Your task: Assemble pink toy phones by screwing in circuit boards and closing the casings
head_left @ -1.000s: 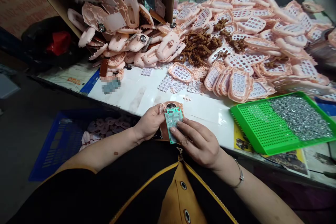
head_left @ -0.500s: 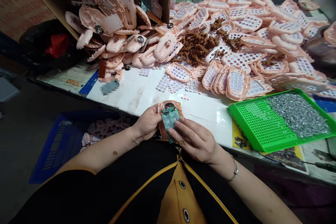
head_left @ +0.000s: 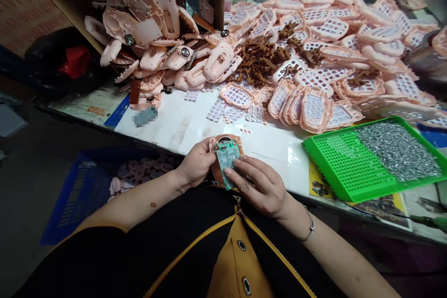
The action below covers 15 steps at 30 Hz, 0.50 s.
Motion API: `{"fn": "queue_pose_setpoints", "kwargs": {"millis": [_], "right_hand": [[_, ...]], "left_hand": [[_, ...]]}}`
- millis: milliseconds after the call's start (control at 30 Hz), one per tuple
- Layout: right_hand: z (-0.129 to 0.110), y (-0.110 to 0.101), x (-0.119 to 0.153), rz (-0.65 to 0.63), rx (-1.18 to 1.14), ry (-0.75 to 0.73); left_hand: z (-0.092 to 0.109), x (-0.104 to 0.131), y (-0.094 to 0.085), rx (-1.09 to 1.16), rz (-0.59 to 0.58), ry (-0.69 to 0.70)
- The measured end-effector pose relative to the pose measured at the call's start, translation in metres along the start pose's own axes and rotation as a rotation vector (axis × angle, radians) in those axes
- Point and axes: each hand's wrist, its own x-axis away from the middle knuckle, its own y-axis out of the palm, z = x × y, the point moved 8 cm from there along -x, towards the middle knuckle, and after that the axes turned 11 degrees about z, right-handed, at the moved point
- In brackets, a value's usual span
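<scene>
A pink plastic shell (head_left: 213, 143) is held just past the table's front edge, with a round dark speaker at its top and a green circuit board (head_left: 228, 157) lying over it. My left hand (head_left: 197, 165) grips the shell's left side, thumb at the board's edge. The fingers of my right hand (head_left: 260, 184) press on the board's right side and lower face. Beyond the hands, a pink keypad shell (head_left: 237, 95) lies on the white table top beside small grey-white key sheets (head_left: 233, 114).
Pink shells (head_left: 220, 61) spill from a cardboard box at the left. Keypad shells (head_left: 330, 29) and brown pieces (head_left: 261, 63) are heaped behind. A green tray (head_left: 335, 163) of screws stands right; a blue basket (head_left: 75, 195) sits below left.
The circuit board has tilted slightly and its face now looks brighter. Both hands keep nearly the same place and hold.
</scene>
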Motion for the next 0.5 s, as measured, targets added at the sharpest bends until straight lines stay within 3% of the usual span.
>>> {"fn": "queue_pose_setpoints", "kwargs": {"millis": [233,500], "right_hand": [[-0.0061,-0.0016,-0.0089,0.012,0.068,-0.068],[0.0,0.0029,-0.0011,0.032,0.011,0.007]], "left_hand": [[0.0032,-0.0009,-0.001,-0.049,0.016,0.074],[0.0023,0.0003,0.0012,0.017,0.018,0.048]]}}
